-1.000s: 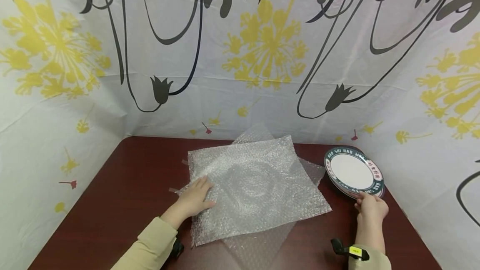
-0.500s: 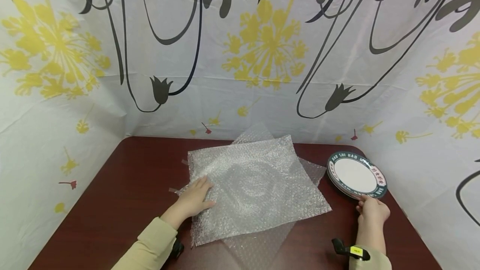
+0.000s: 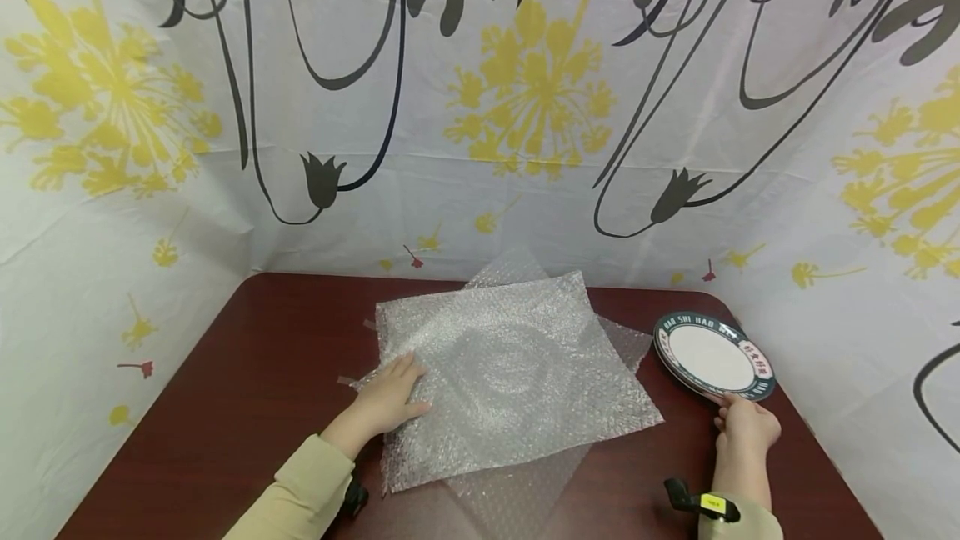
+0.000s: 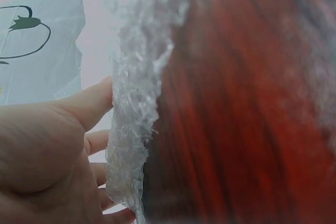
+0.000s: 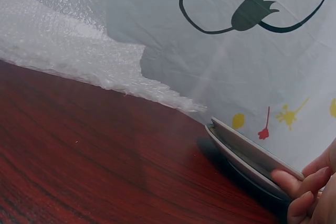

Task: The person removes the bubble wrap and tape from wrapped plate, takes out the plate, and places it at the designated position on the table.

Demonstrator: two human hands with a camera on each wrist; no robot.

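Note:
In the head view my left hand (image 3: 390,398) rests with spread, relaxed fingers on the left part of a bubble wrap sheet (image 3: 600,390). A round, ringed shape shows faintly through the sheet. My right hand (image 3: 746,422) pinches the near rim of a white plate (image 3: 708,357) with a dark green lettered border. In the right wrist view, fingertips (image 5: 286,181) reach into the gap between this upper plate (image 5: 257,148) and another plate (image 5: 247,170) under it. The left wrist view shows the sheet's edge (image 4: 134,114) beside my left thumb and fingers.
A second bubble wrap sheet (image 3: 517,490) lies crosswise under the first, its corners sticking out. The dark red table (image 3: 247,407) meets a patterned cloth (image 3: 525,215) at the back and sides. Strips of tape (image 3: 347,380) show at the sheets' left edge.
The upper plate has shifted slightly right and toward me, its far rim lower in view. My right hand has moved a little with it. The left hand and the bubble wrap stay still.

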